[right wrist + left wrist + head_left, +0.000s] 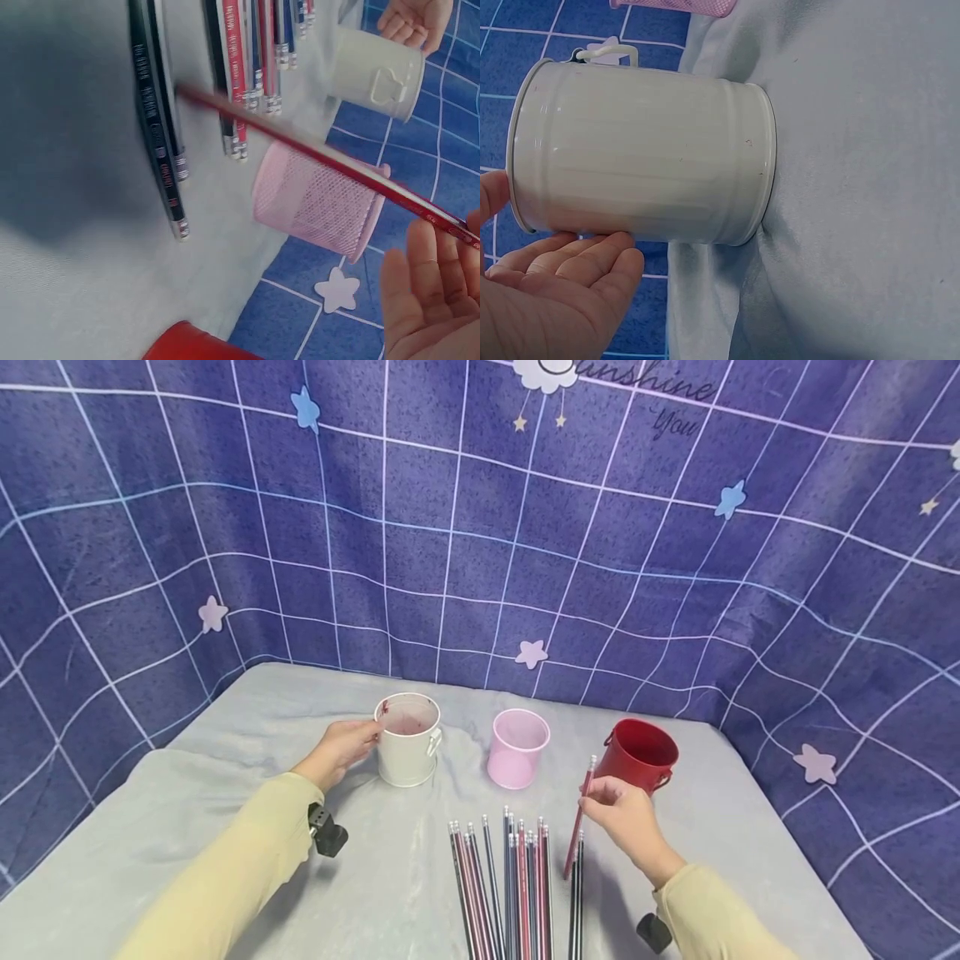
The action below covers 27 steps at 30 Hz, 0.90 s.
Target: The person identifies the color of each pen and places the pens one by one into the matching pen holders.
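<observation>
My left hand (345, 753) holds the near-left side of a white metal bucket (407, 760). In the left wrist view its fingers (607, 259) lie along the bucket's wall and the thumb is at the rim. My right hand (626, 822) pinches a red pencil (576, 839) near its eraser end. The pencil slants, eraser up, its lower end beside two dark pencils (576, 902) on the cloth. In the right wrist view the red pencil (322, 155) crosses in front of a pink mesh cup (311, 199).
The pink cup (517, 766) stands upright between the white bucket and a red bucket (611, 760), which is partly behind my right hand. Several red and dark pencils (517, 893) lie in bunches at the front middle. A blue grid-patterned curtain (480, 568) rises behind the grey cloth.
</observation>
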Available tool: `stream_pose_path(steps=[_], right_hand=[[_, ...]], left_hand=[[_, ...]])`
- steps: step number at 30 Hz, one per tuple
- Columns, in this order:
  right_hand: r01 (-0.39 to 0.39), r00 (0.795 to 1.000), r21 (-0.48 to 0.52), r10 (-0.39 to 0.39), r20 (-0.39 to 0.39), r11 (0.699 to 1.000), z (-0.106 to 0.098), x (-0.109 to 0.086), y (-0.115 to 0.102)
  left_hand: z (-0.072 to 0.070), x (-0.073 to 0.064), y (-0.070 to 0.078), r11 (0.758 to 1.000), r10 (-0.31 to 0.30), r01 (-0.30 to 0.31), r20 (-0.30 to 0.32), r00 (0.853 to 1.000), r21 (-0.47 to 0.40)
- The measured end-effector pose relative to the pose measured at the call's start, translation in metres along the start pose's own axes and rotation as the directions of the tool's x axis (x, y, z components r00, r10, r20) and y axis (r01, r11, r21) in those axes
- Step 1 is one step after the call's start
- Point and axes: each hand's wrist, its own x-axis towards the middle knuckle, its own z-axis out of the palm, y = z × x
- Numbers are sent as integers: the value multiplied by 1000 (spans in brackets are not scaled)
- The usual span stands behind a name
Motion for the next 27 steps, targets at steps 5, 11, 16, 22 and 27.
stream_pose_path(steps=[5,11,16,22,27], right_hand=[[19,1000,7,-19,3,1000,-2,0,-5],[72,997,60,-71,-26,996,-4,3,-6],[122,991,98,-115,-73,988,-9,7,-9],[167,982,69,-160,-96,983,-15,8,-12],[154,985,71,-147,-92,986,-19,7,-14]], left_hand=[[0,0,1,1000,1,-1,17,1000,8],[1,0,0,1000,4,-5,18,1000,9],[2,0,0,1000,-2,2,14,1000,-1],[2,0,0,1000,-2,3,21,1000,-25],[1,-1,-1,999,0,1,29,1000,-37]])
